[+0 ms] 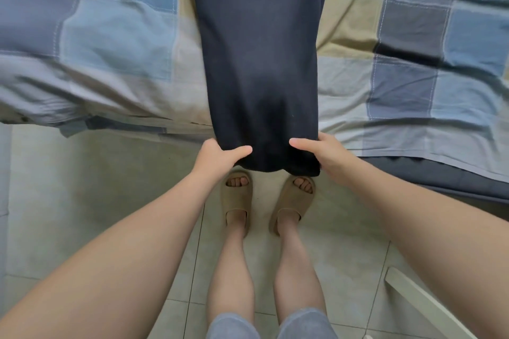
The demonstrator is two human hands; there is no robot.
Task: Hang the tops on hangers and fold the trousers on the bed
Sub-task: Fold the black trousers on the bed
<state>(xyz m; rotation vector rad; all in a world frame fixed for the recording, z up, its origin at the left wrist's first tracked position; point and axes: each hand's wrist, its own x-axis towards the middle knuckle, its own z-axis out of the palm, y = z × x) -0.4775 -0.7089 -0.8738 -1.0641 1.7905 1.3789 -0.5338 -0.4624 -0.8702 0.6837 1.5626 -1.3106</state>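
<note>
So the person is standing at the edge of the bed with a long dark navy fabric garment (261, 63) laid flat down the middle of the blue, grey and cream checked bedspread (413, 44); can't tell for sure if it's the trousers or a top. Its near end hangs over the bed edge, and both hands have it pinched there: left hand (217, 155) clamped on the left corner, thumb on top, right hand (322, 153) doing the same on the right corner. Below are tan foam slide sandals (238, 201) on a pale tiled floor (96, 187). A white slat-like thing (418, 303) shows bottom right.
</note>
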